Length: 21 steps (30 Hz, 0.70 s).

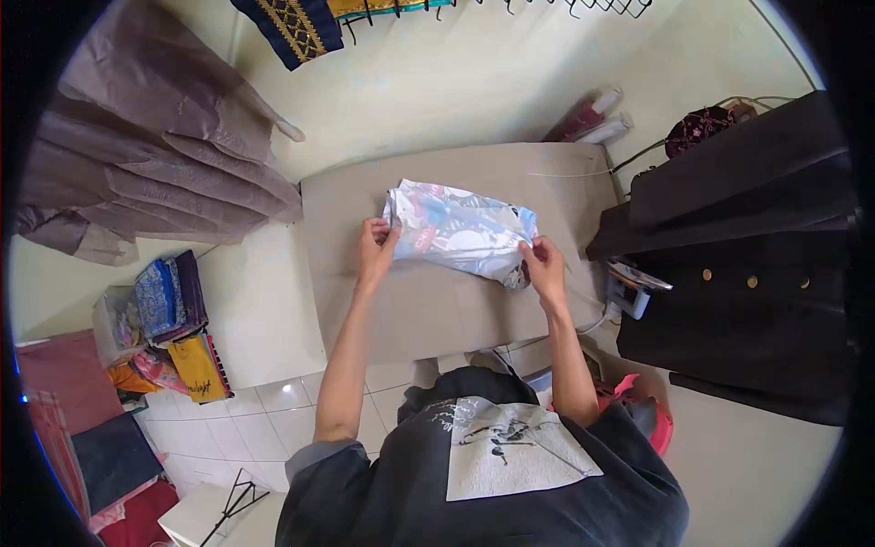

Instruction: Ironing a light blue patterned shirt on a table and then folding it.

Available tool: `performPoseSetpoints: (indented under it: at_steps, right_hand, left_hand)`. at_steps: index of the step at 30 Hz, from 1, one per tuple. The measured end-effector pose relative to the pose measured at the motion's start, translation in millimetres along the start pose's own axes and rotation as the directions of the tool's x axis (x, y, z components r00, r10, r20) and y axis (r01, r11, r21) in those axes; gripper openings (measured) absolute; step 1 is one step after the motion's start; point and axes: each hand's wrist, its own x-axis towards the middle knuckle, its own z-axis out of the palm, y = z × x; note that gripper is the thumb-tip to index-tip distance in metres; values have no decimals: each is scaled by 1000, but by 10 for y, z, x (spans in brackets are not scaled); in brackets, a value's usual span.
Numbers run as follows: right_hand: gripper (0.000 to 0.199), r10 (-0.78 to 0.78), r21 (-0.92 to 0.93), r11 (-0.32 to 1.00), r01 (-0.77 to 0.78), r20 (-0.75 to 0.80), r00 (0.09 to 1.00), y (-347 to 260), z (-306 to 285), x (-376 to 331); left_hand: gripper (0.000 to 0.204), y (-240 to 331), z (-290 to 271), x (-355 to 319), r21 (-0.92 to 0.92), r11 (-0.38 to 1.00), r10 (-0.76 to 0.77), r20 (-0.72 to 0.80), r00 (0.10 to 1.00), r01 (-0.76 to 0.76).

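A folded bundle (460, 232) printed in white, pale blue and pink lies across the padded, beige-covered surface (401, 314) in front of me. I cannot tell whether it is cloth or soft plastic. At its left end, my left hand (375, 252) is closed, thumb and fingers pinching the edge. My right hand (544, 267) pinches the near right corner, where the material is bunched and creased. Both forearms reach forward from my body.
Dark garments (729, 264) hang close on the right, with a small grey-blue device (629, 296) beside them. A mauve garment (173, 137) hangs at left. Folded cloths (173, 296) are stacked on the left. A wire rack (583, 7) is on the far wall.
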Motion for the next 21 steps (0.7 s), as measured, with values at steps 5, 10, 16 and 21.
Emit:
performPoseSetpoints:
  at_steps: [5, 10, 16, 21]
  right_hand:
    - [29, 232, 62, 969, -240, 114, 966, -87, 55, -199]
    - [43, 90, -227, 971, -73, 65, 994, -120, 226, 159]
    - [41, 115, -161, 980, -118, -31, 993, -257, 322, 414]
    - [32, -16, -185, 982, -25, -217, 976, -221, 375, 377]
  left_hand:
    - [44, 168, 4, 4, 359, 929, 62, 92, 994, -91]
    - [49, -40, 57, 290, 327, 939, 85, 80, 993, -107]
    - [18, 152, 234, 838, -80, 991, -88, 179, 980, 104]
    - [19, -46, 181, 1007, -121, 993, 22, 107, 994, -9]
